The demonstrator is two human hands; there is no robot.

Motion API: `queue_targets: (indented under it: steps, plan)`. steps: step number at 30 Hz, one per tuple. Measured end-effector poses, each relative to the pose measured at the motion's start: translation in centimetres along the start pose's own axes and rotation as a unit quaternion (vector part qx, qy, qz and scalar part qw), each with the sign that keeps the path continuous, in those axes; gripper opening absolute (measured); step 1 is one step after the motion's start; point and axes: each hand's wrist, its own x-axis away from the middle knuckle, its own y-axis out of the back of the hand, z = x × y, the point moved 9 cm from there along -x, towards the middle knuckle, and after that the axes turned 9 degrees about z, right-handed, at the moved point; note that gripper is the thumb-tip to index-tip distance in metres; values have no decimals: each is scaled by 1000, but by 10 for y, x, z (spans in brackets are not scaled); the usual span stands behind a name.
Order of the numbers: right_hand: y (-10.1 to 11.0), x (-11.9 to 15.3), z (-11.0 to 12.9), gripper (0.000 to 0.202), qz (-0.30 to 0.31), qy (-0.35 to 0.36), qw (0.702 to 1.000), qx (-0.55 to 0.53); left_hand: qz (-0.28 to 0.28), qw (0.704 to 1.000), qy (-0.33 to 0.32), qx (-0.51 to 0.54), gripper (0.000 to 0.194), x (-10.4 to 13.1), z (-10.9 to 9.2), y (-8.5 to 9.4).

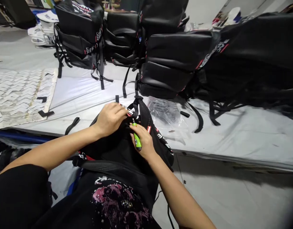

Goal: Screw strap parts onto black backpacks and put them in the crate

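Note:
A black backpack (115, 144) with white lettering and red patches leans against the table edge in front of my body. My right hand (144, 141) is closed around a slim green tool (137, 141) with dark ends, its narrow tip pointing at the top of the bag. I cannot make out the tool's exact kind. Just to the left, my left hand (111, 118) has its fingers bent and pressed together at the bag's upper edge, by the lettered trim. What lies under those fingertips is hidden.
Several black backpacks (170, 52) stand stacked along the back of the table (244, 136), straps trailing forward. A clear plastic bag (167, 113) lies right of my hands. On the left is a sheet with rows of white strips (19, 92), with white caps (45, 28) behind.

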Motion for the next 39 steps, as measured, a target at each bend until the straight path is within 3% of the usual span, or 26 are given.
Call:
queue_targets:
  steps: [1, 2, 4, 7, 9, 11, 14, 17, 22, 27, 31, 34, 39]
  plan:
    - [-3, -4, -1, 33, -1, -7, 1000, 6, -21, 1000, 16, -9, 38, -6, 8, 2]
    - [-5, -7, -3, 30, -4, -15, 1000, 10, -7, 1000, 24, -16, 56, -14, 14, -3]
    - [-11, -10, -8, 26, -5, -24, 1000, 9, 85, 995, 32, -37, 87, -33, 27, -31]
    - [-24, -8, -14, 24, 28, -13, 999, -9, 201, 973, 68, -90, 93, -51, 48, -71]
    - [-29, -5, -19, 25, 42, -15, 999, -14, 212, 969, 69, -107, 90, -55, 55, -83]
    - [-30, -3, -24, 27, 38, -24, 999, -18, 193, 975, 29, -104, 95, -53, 49, -87]
    - [-32, -3, -29, 28, 29, -38, 998, -40, 181, 978, -36, -100, 117, -44, 39, -94]
    - [-34, -4, -36, 28, 21, -61, 996, -65, 200, 974, -47, -96, 136, -41, 40, -108]
    - [-42, -3, -51, 29, 53, -93, 988, -107, 223, 970, -15, -93, 127, -48, 50, -124]
    - [-43, 1, -77, 41, 51, -205, 960, -182, 214, 971, -9, -102, 105, -47, 49, -121]
    - [-40, -2, -82, 30, 75, -262, 945, -178, 204, 974, -43, -86, 122, -50, 46, -125]
    - [-39, -12, -81, 20, 106, -258, 947, -158, 218, 969, -56, -99, 131, -54, 47, -135]
    - [-48, -35, -80, 20, 199, -211, 948, -132, 232, 964, -17, -129, 107, -51, 52, -139]
